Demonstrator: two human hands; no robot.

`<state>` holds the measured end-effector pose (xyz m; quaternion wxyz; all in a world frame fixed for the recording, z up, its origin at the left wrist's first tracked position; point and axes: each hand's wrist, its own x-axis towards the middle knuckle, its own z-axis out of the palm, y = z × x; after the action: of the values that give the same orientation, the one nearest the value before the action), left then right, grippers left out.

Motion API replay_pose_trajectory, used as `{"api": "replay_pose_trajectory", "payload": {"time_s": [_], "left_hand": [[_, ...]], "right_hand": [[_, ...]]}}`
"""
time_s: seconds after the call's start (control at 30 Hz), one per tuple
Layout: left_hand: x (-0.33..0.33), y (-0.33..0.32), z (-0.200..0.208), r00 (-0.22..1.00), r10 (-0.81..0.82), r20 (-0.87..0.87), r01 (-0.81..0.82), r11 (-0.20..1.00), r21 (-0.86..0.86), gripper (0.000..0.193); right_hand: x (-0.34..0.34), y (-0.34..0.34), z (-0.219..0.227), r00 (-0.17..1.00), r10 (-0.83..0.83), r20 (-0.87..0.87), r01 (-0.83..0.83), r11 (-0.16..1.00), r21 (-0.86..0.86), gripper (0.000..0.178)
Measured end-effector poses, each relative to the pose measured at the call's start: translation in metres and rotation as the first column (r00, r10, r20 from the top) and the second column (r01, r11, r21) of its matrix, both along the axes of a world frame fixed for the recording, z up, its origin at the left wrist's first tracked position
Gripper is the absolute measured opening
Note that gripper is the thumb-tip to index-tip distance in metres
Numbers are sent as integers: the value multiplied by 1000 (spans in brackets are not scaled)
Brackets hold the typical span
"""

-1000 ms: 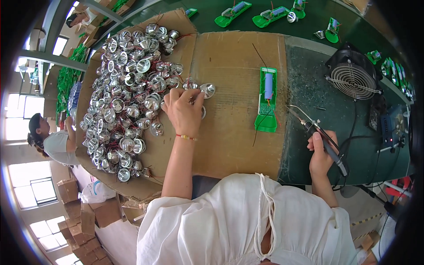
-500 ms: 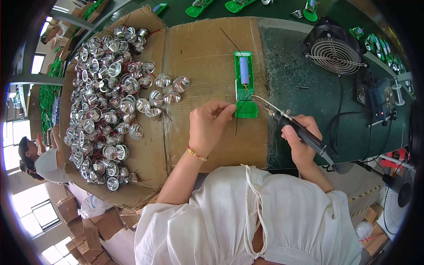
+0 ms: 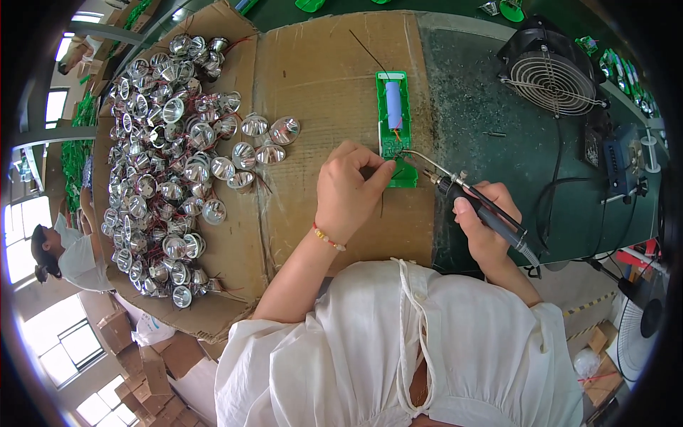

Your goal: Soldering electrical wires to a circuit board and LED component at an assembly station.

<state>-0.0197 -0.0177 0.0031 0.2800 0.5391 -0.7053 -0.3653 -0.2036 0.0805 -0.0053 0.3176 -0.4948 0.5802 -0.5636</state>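
Note:
A green plastic housing (image 3: 409, 179) lies on the cardboard in front of me, holding a blue cylindrical battery (image 3: 393, 103) and a small green circuit board (image 3: 390, 147). A thin black wire (image 3: 368, 51) sticks out past its far end. My left hand (image 3: 348, 186) is at the board's left side, thumb and forefinger pinched on a thin black wire whose gripped part is hidden. In my right hand (image 3: 489, 220) is a soldering iron (image 3: 504, 231) with a thin curved metal tube along it. The tips of iron and tube reach the board's right edge.
Many silver reflector cups (image 3: 171, 191) with red wires fill a cardboard box at left; several lie loose beside it. A black fan (image 3: 548, 80) with a wire guard and a blue box (image 3: 620, 167) stand at right. A co-worker (image 3: 75, 256) is at far left.
My left hand has shifted right and slightly up, closer to the board, with its fingers still pinched. The iron's tip stays at the board. The whole view has shifted a little.

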Motion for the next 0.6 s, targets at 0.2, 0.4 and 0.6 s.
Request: {"api": "replay_pose_trajectory", "payload": {"time_s": [0.2,0.4,0.6], "left_hand": [[0,-2,-2,1000,2,-20,-2,1000,-4,13],[0,-2,-3,1000,8,-29,-8,1000,-1,14],[1,-2,-4,1000,17,-11,-18,1000,-11,15]], "right_hand": [[3,2,3,986,-85,142,81,996,31,17],[-1,4,10,974,-65,219,74,997,-33,18],[1,6,6,976,-64,207,63,998,12,18]]}}
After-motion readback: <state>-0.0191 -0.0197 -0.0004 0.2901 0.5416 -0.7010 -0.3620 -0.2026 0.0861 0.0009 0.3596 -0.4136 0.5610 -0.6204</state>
